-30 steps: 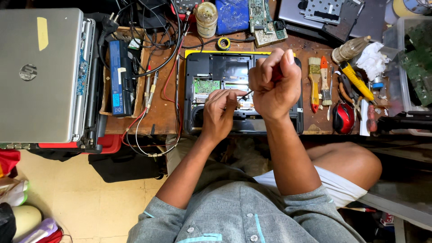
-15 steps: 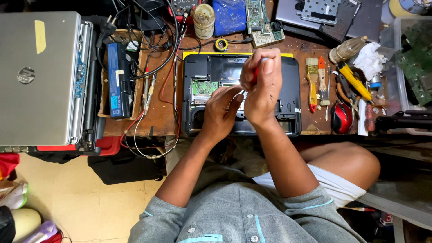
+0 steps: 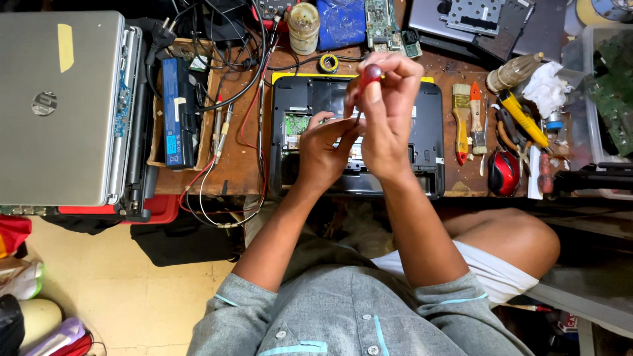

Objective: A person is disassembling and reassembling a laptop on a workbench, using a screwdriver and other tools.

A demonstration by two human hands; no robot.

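Two hands meet above an opened black laptop base (image 3: pixel 422 112) that lies on a wooden workbench (image 3: pixel 237 165). The right hand (image 3: pixel 386 112) is raised, its fingers pressed together around a screwdriver whose red handle (image 3: pixel 369 74) shows between thumb and fingertips; the shaft runs down toward the left hand and is mostly hidden. The left hand (image 3: pixel 323 148) sits just below and beside it, fingers curled with the tips bunched near the screwdriver's lower end; whether they pinch anything small there, I cannot tell. Both hands hover over the middle of the base, where a green circuit board (image 3: pixel 295 124) shows in an open bay to the left of the left hand. A yellow strip (image 3: pixel 283 76) edges the far side of the base. Right of the base lie a paintbrush (image 3: pixel 461 118), a yellow-handled tool (image 3: pixel 522 118) and a red mouse (image 3: pixel 504 173), all well apart from the hands. Left of the base, red and white wires (image 3: pixel 217 184) trail across the bench beside a wooden tray holding a blue battery pack (image 3: pixel 171 112). Farther left rests a closed silver laptop (image 3: pixel 59 105). A small tape roll (image 3: pixel 328 63) and a jar (image 3: pixel 303 28) stand beyond the base.
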